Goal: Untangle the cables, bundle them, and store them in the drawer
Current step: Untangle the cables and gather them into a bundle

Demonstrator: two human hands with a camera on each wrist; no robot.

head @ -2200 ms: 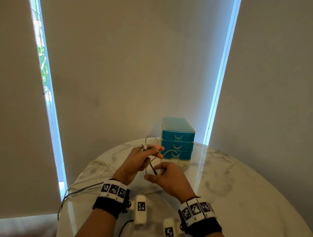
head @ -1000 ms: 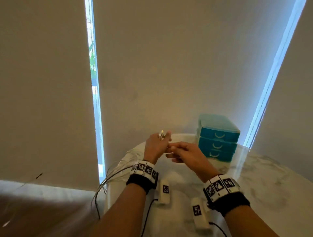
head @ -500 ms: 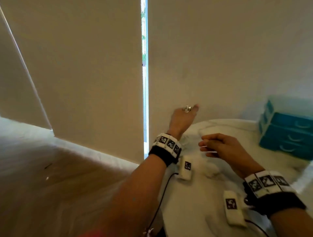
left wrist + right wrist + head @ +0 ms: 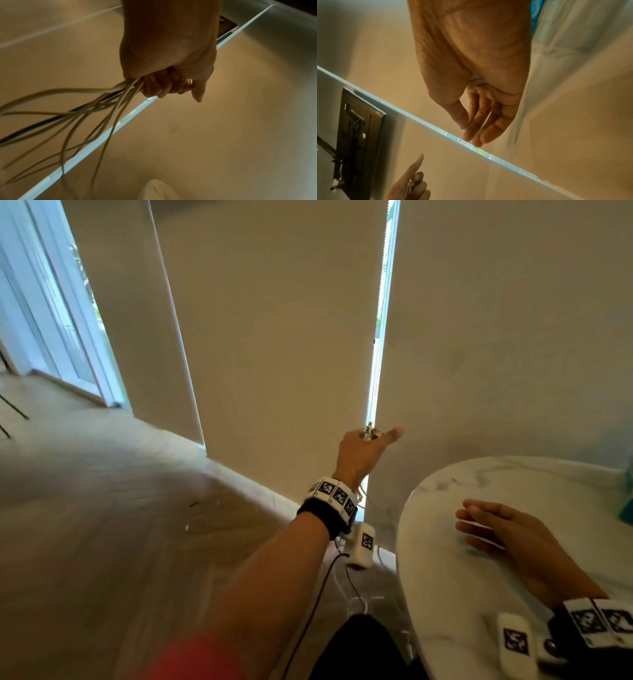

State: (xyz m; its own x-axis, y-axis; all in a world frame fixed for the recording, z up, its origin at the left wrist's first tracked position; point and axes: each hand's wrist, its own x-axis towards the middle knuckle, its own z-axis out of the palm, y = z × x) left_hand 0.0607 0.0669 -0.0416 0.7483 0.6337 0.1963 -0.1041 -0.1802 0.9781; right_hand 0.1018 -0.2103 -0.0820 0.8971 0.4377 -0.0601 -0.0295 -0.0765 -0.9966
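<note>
The left hand (image 4: 363, 453) fists a bunch of cream cables (image 4: 96, 108) over the wood floor (image 4: 102, 508), against beige roller blinds (image 4: 281, 337); right of that grip, the right hand (image 4: 507, 532) lies slack-fingered, holding nothing, on the round marble table (image 4: 445, 594)

A round white marble bench (image 4: 445, 594) with grey veining fills the lower right of the head view. A teal object (image 4: 628, 501) stands at its far right edge, mostly cropped. Pale wood floor (image 4: 102, 525) lies beside it, with thin cables (image 4: 356, 601) trailing there.
</note>
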